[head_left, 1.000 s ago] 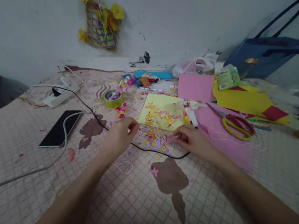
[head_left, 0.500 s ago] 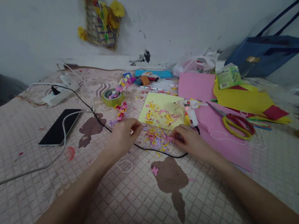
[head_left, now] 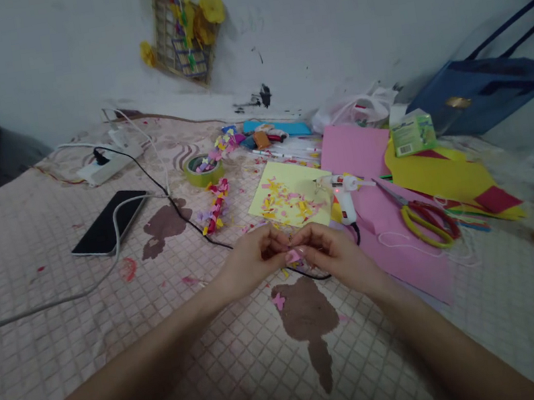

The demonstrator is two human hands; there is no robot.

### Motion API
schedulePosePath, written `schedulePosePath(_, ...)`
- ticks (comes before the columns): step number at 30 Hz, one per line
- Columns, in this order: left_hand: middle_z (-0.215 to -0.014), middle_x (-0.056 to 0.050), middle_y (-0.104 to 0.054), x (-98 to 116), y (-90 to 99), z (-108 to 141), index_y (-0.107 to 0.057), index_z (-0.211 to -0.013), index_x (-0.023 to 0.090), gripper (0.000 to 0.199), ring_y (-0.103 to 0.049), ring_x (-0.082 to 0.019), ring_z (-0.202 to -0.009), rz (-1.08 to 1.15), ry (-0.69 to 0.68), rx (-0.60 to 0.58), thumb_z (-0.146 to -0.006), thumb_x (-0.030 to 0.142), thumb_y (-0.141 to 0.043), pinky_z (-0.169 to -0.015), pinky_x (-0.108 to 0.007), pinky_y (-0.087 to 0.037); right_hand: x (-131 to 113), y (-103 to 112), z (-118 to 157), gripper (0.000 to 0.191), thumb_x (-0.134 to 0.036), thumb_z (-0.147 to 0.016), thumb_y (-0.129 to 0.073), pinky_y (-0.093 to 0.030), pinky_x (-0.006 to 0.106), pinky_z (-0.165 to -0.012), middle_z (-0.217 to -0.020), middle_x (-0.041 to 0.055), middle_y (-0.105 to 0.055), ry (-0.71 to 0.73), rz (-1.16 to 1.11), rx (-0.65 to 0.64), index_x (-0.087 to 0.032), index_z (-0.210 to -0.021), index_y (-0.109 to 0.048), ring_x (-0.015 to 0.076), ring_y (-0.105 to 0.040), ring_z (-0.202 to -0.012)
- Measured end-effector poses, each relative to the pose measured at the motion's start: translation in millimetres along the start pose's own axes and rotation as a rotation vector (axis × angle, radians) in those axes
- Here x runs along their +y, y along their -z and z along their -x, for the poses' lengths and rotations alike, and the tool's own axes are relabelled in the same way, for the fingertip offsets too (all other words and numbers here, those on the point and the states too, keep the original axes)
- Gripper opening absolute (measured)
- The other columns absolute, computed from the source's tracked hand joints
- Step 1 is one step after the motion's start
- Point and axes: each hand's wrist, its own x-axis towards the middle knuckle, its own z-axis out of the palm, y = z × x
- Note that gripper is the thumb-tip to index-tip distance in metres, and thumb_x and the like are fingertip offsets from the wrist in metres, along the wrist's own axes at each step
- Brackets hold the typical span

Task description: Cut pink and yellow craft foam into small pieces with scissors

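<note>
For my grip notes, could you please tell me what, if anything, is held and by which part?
The right hand pinches a small pink piece by its right side; whether the left hand, close beside it, also grips it cannot be told.

The person's bare left forearm [head_left: 159,350] slants up from the lower left corner of the frame, while the bare right forearm [head_left: 440,334] rises from the lower right, the two converging near the centre. The bare left hand [head_left: 251,262] and bare right hand [head_left: 338,256] face each other just below mid-frame, fingertips close together. On the left hand, the fingers curl inward above a thumb pointing rightward. On the right hand, the index finger and thumb reach leftward in a pinch. Both backs are turned outward, and the wrists look nearly straight.
</note>
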Motion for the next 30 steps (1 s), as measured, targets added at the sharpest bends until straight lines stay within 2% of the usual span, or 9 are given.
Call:
schedulePosePath(5, -0.078, -0.002, -0.063, -4.4, 1.1, -1.7, -0.052, -0.084, 0.015, 0.019, -0.060, -0.011, -0.068, 0.104, 0.036, 0.026, -0.075, 0.024, -0.066, -0.062, -0.024, -0.048, 1.3, -1.8, 1.2, 0.026, -0.047, -0.088, -0.050, -0.030, 0.021, -0.039, -0.056, -0.0061, -0.049, -0.102, -0.160, 0.007, -0.021, -0.085, -0.051, 0.0081, -0.040, -0.042)
schedulePosePath(8, -0.076, -0.001, -0.062, -1.8, 2.7, -1.7, -0.052, -0.082, 0.015, 0.016, -0.059, -0.010, -0.066, 0.080, 0.034, 0.018, -0.077, 0.024, -0.064, -0.059, -0.023, -0.047, 0.7, -3.6, 1.7, 0.027, -0.046, -0.084, -0.057, -0.030, 0.020, -0.040, -0.061, -0.0053, -0.049, -0.117, -0.144, -0.022, -0.020, -0.077, -0.051, 0.0068, -0.042, -0.045)
schedulePosePath(11, -0.079, -0.002, -0.062, 4.4, 4.1, -0.9, -0.054, -0.084, 0.016, 0.006, -0.059, -0.011, -0.069, 0.084, 0.014, -0.056, -0.080, 0.018, -0.057, -0.058, -0.023, -0.047, -0.3, -4.2, 2.2, 0.027, -0.045, -0.082, -0.058, -0.029, 0.020, -0.040, -0.060, -0.0056, -0.048, -0.131, -0.148, -0.005, -0.019, -0.076, -0.051, 0.0067, -0.041, -0.045)
schedulePosePath(15, -0.084, -0.004, -0.064, 7.9, 5.6, -1.2, -0.059, -0.086, 0.016, 0.009, -0.061, -0.013, -0.079, 0.048, -0.072, -0.143, -0.079, 0.012, -0.056, -0.070, -0.027, -0.050, -1.2, -1.7, 3.4, 0.027, -0.045, -0.082, -0.057, -0.029, 0.020, -0.041, -0.058, -0.0063, -0.046, -0.148, -0.154, -0.005, -0.020, -0.075, -0.050, 0.0065, -0.040, -0.044)
schedulePosePath(20, -0.086, -0.005, -0.065, -1.1, 6.3, -3.1, -0.061, -0.082, 0.014, 0.004, -0.061, -0.014, -0.081, 0.066, -0.050, -0.148, -0.079, 0.015, -0.059, -0.078, -0.031, -0.050, -2.4, -0.6, 4.9, 0.028, -0.045, -0.082, -0.058, -0.031, 0.019, -0.041, -0.060, -0.0052, -0.049, -0.145, -0.159, -0.037, -0.018, -0.077, -0.051, 0.0063, -0.042, -0.047)
schedulePosePath(30, -0.086, -0.007, -0.066, -0.3, 8.1, -3.5, -0.064, -0.085, 0.010, 0.016, -0.062, -0.015, -0.081, 0.143, 0.000, -0.130, -0.077, 0.024, -0.066, -0.077, -0.030, -0.048, 6.7, -2.3, 5.3, 0.026, -0.043, -0.083, -0.059, -0.031, 0.018, -0.040, -0.058, -0.0065, -0.049, -0.155, -0.227, -0.042, -0.019, -0.077, -0.051, 0.0055, -0.044, -0.045)
